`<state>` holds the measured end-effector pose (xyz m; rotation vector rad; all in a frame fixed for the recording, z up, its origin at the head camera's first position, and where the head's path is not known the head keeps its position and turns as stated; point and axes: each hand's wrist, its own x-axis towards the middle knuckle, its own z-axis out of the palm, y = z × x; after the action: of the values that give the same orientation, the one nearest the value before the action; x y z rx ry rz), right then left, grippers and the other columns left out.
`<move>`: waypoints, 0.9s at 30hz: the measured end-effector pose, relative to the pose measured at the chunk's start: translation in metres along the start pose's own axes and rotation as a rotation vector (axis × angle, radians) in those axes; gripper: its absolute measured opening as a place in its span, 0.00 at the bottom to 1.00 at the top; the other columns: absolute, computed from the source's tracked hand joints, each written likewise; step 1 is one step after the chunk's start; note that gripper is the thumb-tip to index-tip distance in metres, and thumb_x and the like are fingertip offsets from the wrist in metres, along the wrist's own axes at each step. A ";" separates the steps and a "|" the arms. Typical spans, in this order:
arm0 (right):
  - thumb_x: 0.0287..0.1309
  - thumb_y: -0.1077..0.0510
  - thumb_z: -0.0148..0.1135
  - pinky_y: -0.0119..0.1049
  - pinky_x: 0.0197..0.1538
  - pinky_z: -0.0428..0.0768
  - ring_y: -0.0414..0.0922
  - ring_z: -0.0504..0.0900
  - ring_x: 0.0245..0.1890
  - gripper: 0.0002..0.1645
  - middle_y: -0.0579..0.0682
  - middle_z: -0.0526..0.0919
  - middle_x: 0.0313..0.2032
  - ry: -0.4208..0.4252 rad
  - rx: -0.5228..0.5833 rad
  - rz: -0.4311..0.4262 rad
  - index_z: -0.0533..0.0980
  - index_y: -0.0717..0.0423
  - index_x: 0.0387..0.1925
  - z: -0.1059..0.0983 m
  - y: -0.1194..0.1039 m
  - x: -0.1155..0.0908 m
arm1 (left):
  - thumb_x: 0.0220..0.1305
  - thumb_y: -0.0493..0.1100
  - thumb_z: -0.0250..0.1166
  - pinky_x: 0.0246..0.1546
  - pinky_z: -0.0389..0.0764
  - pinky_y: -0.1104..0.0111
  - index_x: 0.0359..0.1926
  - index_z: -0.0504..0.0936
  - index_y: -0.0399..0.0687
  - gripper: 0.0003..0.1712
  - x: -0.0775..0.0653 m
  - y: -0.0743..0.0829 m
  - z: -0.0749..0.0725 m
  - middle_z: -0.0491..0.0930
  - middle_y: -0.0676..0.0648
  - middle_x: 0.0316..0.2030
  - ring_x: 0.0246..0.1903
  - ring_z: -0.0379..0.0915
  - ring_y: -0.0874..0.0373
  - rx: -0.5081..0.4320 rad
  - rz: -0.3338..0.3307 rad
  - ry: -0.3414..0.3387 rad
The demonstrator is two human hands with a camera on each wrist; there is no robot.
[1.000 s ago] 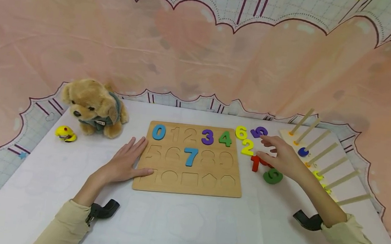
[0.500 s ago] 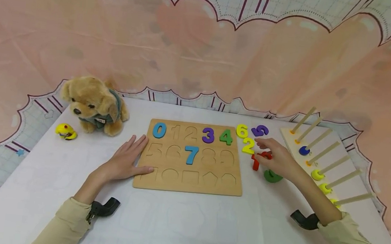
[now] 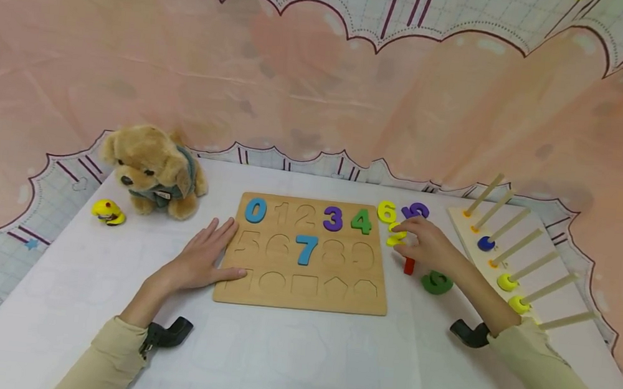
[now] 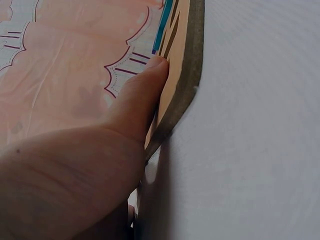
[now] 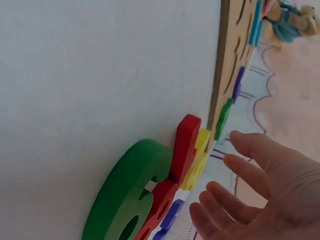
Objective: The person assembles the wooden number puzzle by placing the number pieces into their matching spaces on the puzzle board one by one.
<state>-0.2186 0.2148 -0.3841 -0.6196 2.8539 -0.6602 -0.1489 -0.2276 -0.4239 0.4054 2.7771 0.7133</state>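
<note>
A wooden number board (image 3: 301, 301) lies flat, bearing a blue 0 (image 3: 255, 210), purple 3 (image 3: 333, 219), green 4 (image 3: 361, 222) and blue 7 (image 3: 305, 250). My left hand (image 3: 192, 263) rests flat against its left edge, the thumb on top. Beyond the right edge, my right hand (image 3: 434, 250) hovers with fingertips over the yellow 2 (image 3: 394, 242), partly covering it. In the right wrist view, its thumb and fingers are apart with nothing between them. Near it lie a red 1 (image 5: 185, 150), another red piece (image 5: 162, 200) and a green rounded number (image 5: 115, 195).
A yellow 6 (image 3: 387, 212) and purple 5 (image 3: 416, 210) lie behind the right hand. A pegged wooden stand (image 3: 458, 220) with upright sticks and rings is at the right. A plush dog (image 3: 150, 169) and a small yellow toy (image 3: 109, 212) stand at the left.
My right hand has moved leftward from beside the purple 5 and red pieces to over the yellow 2, hiding one red piece in the head view. The left hand stays put.
</note>
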 end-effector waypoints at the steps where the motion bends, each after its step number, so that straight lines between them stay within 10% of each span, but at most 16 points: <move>1: 0.57 0.59 0.66 0.60 0.58 0.75 0.63 0.73 0.57 0.21 0.67 0.75 0.56 -0.012 -0.008 0.003 0.79 0.62 0.52 0.000 0.001 0.003 | 0.59 0.67 0.63 0.73 0.35 0.40 0.76 0.43 0.40 0.60 0.000 0.000 0.000 0.40 0.37 0.77 0.76 0.27 0.36 -0.002 0.000 0.000; 27: 0.55 0.58 0.69 0.62 0.64 0.69 0.64 0.68 0.62 0.26 0.68 0.73 0.60 -0.114 -0.069 0.080 0.77 0.63 0.54 0.007 0.005 0.027 | 0.59 0.67 0.63 0.73 0.36 0.41 0.77 0.43 0.41 0.60 0.002 -0.004 0.003 0.40 0.38 0.77 0.76 0.27 0.37 0.013 0.005 0.011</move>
<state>-0.2429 0.2046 -0.3942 -0.5315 2.7882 -0.4996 -0.1505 -0.2297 -0.4287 0.4120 2.7934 0.7012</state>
